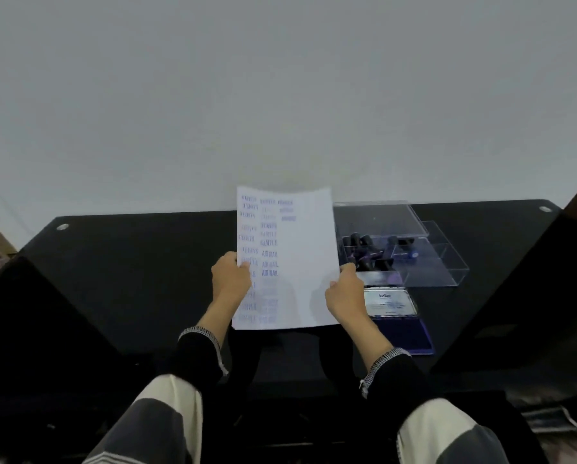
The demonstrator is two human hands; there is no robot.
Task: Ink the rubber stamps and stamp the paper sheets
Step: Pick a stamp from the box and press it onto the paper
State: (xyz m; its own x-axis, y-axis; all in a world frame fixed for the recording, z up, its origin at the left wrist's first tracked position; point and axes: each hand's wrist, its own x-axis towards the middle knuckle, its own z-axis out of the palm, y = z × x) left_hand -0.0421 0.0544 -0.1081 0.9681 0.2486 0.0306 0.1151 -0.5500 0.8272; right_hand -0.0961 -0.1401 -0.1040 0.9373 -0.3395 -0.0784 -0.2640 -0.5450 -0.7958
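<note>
Both my hands hold a white paper sheet (300, 256) upright above the black table (139, 262). Blue stamp marks such as "SAMPLE" and "AIR MAIL" run down its left half. My left hand (230, 275) grips the sheet's left edge and my right hand (345, 291) grips its right edge. Right of the sheet, a clear plastic box (424, 259) contains several dark rubber stamps (369, 252). An open blue ink pad (402, 324) lies nearer to me, its lid up, partly behind my right hand.
The box's clear lid (379, 217) stands open at the back. A pale wall (280, 95) rises behind the table. Dark chair or furniture shapes (531, 296) flank the table on both sides. My knees (447, 430) are below the front edge.
</note>
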